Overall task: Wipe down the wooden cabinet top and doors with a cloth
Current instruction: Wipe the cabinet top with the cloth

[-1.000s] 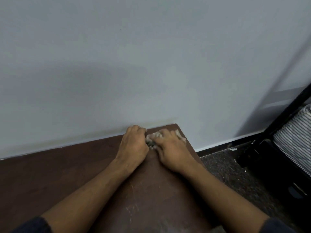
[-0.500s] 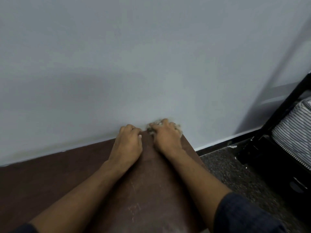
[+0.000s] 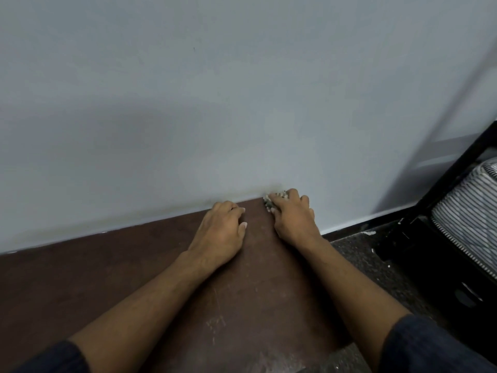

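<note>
Two hands on cabinet top [image 3: 134,278], right hand [image 3: 294,219] gripping bunched cloth [image 3: 269,201] at far-right corner

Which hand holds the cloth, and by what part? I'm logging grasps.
The right hand grips the bunched cloth under its fingers; the exact part is hidden. The left hand holds nothing.
</note>
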`<state>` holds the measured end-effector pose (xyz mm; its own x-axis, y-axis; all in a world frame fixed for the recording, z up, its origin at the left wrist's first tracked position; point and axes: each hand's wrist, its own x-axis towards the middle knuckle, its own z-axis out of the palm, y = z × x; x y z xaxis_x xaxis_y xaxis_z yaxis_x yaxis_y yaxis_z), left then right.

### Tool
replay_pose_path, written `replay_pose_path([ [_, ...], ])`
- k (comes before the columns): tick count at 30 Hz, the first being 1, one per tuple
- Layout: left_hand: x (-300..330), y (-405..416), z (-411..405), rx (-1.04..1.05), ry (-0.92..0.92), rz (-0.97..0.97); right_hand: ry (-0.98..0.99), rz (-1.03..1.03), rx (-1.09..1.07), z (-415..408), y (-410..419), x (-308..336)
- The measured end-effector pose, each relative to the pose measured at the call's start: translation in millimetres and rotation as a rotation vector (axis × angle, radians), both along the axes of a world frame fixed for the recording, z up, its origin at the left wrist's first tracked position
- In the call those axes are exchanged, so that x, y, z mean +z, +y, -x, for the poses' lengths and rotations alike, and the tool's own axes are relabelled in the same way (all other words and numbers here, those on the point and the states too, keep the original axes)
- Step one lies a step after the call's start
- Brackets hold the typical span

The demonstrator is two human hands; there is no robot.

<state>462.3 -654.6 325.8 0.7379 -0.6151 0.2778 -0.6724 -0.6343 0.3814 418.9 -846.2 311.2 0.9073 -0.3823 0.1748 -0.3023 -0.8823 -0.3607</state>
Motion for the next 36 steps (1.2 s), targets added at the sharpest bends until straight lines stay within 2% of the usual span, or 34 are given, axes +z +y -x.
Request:
replay_pose_path([
  [5, -5.6, -5.7, 35.2, -0.061, 0.012, 0.047, -0.046, -0.067, 0.059, 79.3, -6.4, -4.3],
  [11, -9.3, 1.2, 93.7, -0.128, 0.033, 0.094, 0.101, -0.011, 0.184, 176.5, 9.5, 1.5],
  [19, 5.8, 25.7, 148.4, -0.101, 0.0, 0.023, 0.064, -0.045, 0.096, 128.8, 21.2, 11.6],
  [24, 6.1, 43.8, 181.6, -0.102, -0.019, 0.03, -0.014, 0.033, 0.228, 198.0, 44.8, 2.6],
  [26, 3.5, 50.4, 195.2, -0.126, -0.023, 0.018, -0.074, 0.044, 0.149, 225.0, 38.8, -4.4],
  [29, 6.0, 60.4, 211.1, -0.174, -0.101, -0.046, -0.115, -0.024, -0.037, 234.2, 28.7, -6.6],
  [33, -0.6, 71.9, 220.6, -0.167, -0.299, -0.139, -0.146, -0.005, -0.061, 222.6, 32.3, -11.7],
  [36, -4.5, 70.8, 226.5, -0.11, -0.334, -0.146, -0.217, 0.018, -0.057, 227.4, 32.3, -19.8],
])
